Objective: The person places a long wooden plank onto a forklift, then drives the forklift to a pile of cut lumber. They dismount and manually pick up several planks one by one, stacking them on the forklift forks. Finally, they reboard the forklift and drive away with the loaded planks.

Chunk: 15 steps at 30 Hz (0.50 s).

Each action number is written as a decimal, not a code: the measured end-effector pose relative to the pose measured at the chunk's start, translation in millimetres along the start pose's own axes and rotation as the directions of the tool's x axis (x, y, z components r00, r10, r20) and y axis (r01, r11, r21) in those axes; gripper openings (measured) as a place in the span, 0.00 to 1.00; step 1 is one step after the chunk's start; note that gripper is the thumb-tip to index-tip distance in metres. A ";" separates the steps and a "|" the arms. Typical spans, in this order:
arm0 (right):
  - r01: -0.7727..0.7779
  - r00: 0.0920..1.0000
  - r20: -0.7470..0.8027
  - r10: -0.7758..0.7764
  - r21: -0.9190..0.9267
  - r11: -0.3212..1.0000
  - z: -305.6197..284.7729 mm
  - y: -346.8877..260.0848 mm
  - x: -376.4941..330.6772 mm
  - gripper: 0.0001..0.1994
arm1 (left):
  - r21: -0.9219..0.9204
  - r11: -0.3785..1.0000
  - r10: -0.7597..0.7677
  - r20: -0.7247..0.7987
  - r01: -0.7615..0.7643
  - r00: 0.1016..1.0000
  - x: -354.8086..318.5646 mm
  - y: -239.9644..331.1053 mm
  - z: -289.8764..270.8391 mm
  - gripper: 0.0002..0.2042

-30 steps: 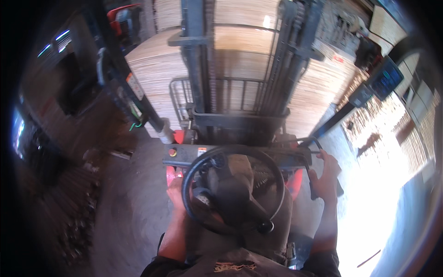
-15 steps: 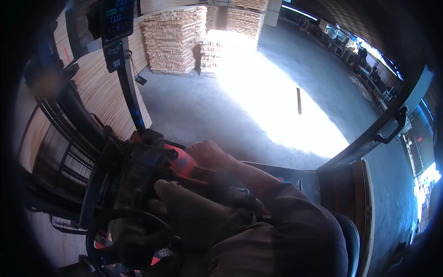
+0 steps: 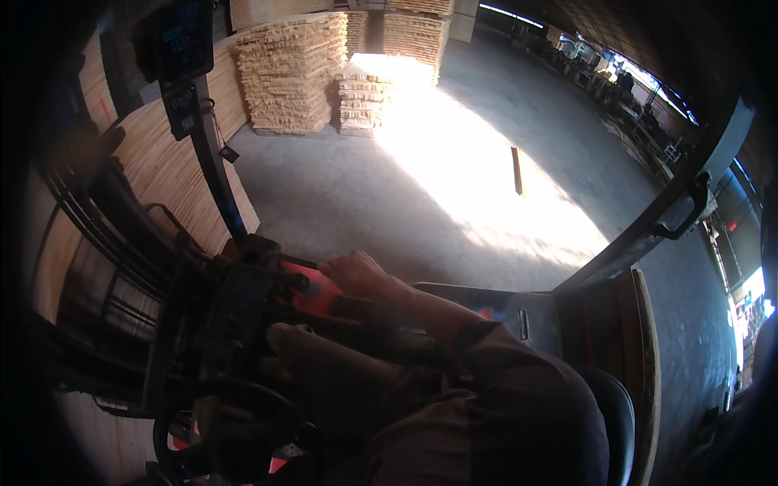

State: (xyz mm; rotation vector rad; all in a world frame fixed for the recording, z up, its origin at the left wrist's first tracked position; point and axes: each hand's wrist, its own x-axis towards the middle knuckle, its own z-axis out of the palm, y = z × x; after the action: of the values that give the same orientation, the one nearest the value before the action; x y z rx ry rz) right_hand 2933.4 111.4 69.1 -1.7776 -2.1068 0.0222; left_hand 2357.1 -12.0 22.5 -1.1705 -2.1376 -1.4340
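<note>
Grip: the right hand point(image 3: 356, 274) is laid, fingers curled, on the red control panel point(image 3: 312, 292) of a forklift; whether anything is pinched under the fingers cannot be told. No left hand can be made out in the dark lower left.
Mast: dark rails and a guard grille point(image 3: 113, 267) are seen at far left, with pale stacked boards point(image 3: 162, 162) pressed close behind them.
Display: a dark screen unit point(image 3: 180, 49) is mounted on a black post point(image 3: 215, 174), upper left.
Steering wheel: a black ring point(image 3: 219, 429) is seen low on the left, mostly in shadow (nothing can be told of what touches it).
Control panel: it sits just right of the mast, above the wheel, under the right hand.
Sleeve: a brown forearm point(image 3: 486, 364) is stretched from lower right to the panel.
Floor: grey concrete point(image 3: 340, 194), brightly sunlit in the middle, with one loose wooden slat point(image 3: 516, 170) lying on it.
Stacks: lumber piles point(image 3: 296, 73) are set at the far end.
Seat: a black edge point(image 3: 620, 413) is seen at lower right.
</note>
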 end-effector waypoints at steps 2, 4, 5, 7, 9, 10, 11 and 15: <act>-0.003 1.000 -0.003 0.003 0.001 1.000 -3.1 -3.5 -1.5 0.09 | 0.008 1.000 -0.001 -0.005 0.001 1.000 -0.3 -5.3 -3.1 0.14; -0.027 0.999 0.028 0.027 0.007 1.000 -9.8 -8.3 -5.3 0.10 | 0.013 1.000 0.005 -0.008 -0.005 1.000 -2.0 -11.4 -10.3 0.14; -0.048 0.997 0.060 0.046 0.017 0.999 -15.3 -10.7 -7.6 0.10 | 0.016 1.000 0.006 -0.005 -0.006 1.000 -3.0 -15.2 -14.9 0.15; -0.036 0.999 0.031 0.036 -0.004 0.999 -28.7 -19.3 -7.6 0.09 | 0.077 0.997 0.007 0.003 -0.007 1.000 -8.4 -23.1 -27.7 0.15; 0.012 0.999 0.031 -0.011 -0.053 0.999 -45.0 -34.0 -1.7 0.09 | 0.264 0.964 -0.038 0.054 0.022 0.998 -16.4 -31.9 -44.1 0.15; 0.039 0.998 -0.039 -0.042 -0.076 0.996 -53.0 -42.9 2.2 0.09 | 0.293 0.955 -0.058 0.074 0.034 0.996 -20.2 -35.5 -51.4 0.15; 0.092 0.976 -0.198 -0.093 -0.011 0.996 -58.4 -52.5 10.4 0.11 | 0.254 0.956 -0.167 0.068 0.145 0.984 -25.7 -36.4 -59.3 0.15; 0.323 0.818 -0.520 -0.247 0.059 0.945 -50.1 -90.8 33.0 0.15 | 0.008 1.000 -0.012 -0.013 0.012 1.000 -37.2 -25.1 -71.8 0.17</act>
State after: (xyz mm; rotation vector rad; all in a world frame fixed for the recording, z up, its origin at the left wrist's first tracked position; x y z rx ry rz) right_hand 2858.2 113.2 147.8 -1.1936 -1.8934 -0.3318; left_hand 2348.1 -95.8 15.3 -1.1449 -2.1430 -1.4327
